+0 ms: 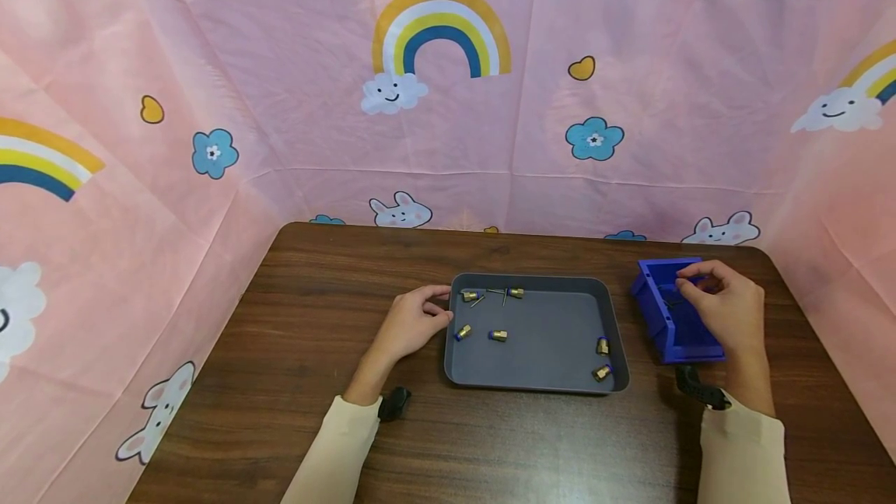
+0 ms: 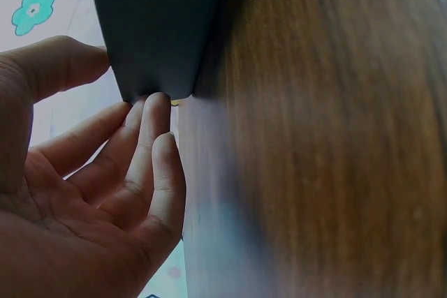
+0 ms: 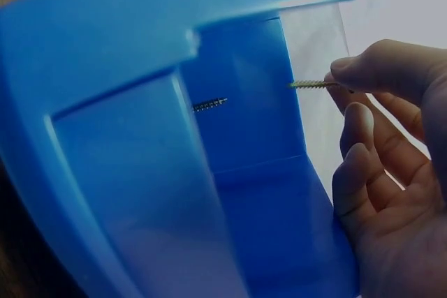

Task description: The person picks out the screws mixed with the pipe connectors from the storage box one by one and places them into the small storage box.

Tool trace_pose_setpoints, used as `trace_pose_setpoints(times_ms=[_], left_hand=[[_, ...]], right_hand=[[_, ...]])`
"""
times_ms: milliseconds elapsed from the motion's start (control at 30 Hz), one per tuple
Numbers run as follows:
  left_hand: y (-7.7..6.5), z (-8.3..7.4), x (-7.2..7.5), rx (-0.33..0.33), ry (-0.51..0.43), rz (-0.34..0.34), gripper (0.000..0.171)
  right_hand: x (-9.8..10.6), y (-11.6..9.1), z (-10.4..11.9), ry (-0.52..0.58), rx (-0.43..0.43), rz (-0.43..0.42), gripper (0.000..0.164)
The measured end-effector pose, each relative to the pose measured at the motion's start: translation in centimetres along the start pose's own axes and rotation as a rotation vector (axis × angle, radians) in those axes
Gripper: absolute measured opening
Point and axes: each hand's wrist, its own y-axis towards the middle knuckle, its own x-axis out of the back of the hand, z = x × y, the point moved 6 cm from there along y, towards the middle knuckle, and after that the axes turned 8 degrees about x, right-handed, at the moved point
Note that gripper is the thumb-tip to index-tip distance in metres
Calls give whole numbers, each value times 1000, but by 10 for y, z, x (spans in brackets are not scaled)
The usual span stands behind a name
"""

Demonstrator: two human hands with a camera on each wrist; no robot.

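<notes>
My left hand [image 1: 414,323] rests at the left side of a shallow grey tray [image 1: 546,389], its thumb and fingertips touching the tray's outer wall [image 2: 157,26]. In the tray lie several brass fittings with blue collars, such as one fitting [image 1: 498,335] near the middle, and a few thin screws [image 1: 478,301] at the back left. My right hand [image 1: 728,306] is over the blue bin [image 1: 689,355] to the right of the tray. Between thumb and fingers it pinches a brass-coloured screw [image 3: 313,84]. Another, darker screw [image 3: 210,105] shows inside the bin.
The tray and bin stand on a brown wood-grain table [image 1: 308,317], with a gap between them. Pink patterned cloth [image 1: 448,138] hangs behind the table and along both sides.
</notes>
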Motion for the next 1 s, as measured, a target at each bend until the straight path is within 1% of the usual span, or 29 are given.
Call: trace_pose_setpoints(times_ms=[233,433,633,800,1000], left_hand=[[-1,-1,0,6,3,3,46],[-1,1,0,24,12,5,47],[-1,1,1,21,6,9,47],[-1,0,1,5,3,6,46],[0,1,-1,21,6,3,46]], right_hand=[[-1,0,-3,-1,-8,-8,10],[-2,1,2,15,11,-31,9],[-6,5,15,42,57,-24,9],[-11,8,31,64,104,-8,10],[-20,10,54,99,180,40,13]])
